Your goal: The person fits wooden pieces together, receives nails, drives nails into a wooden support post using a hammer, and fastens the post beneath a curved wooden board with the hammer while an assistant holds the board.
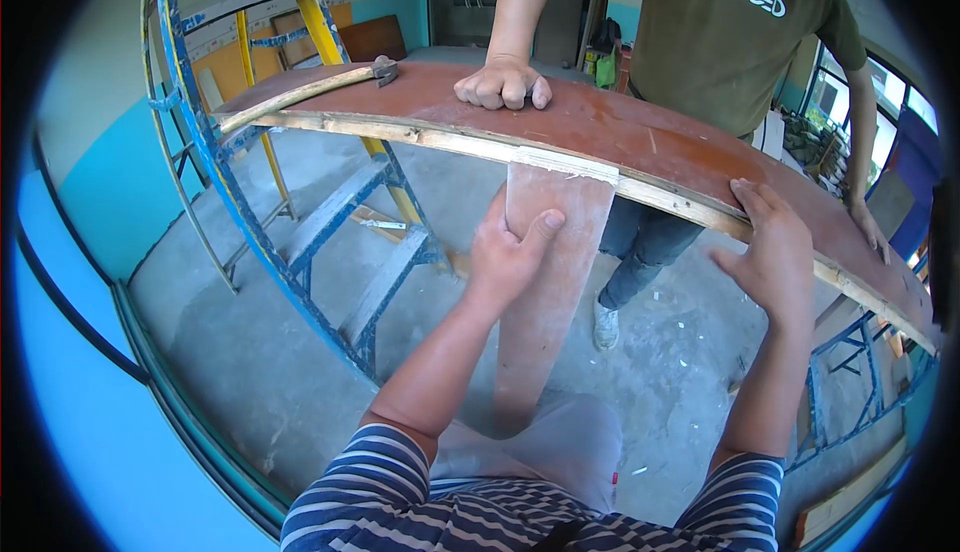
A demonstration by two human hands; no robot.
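Observation:
A long reddish-brown panel (620, 137) with a pale wooden edge strip spans the view at waist height. Against that edge hangs a narrow brown board (545, 292), its top end meeting the edge strip and its lower end near my legs. My left hand (512, 252) grips the narrow board by its left side, thumb across the front face and fingers partly hidden behind. My right hand (768, 247) touches the panel's near edge farther right, fingertips on top and thumb spread apart. A hammer (300, 95) with a wooden handle lies on the panel's left part.
Opposite me stands a person in an olive shirt (735, 42), one fist (503, 85) pressed on the panel, the other hand (870, 230) at its right end. A blue-and-yellow ladder (335, 214) is at left, another blue stand (845, 392) at right. Small scraps dot the concrete floor (660, 392).

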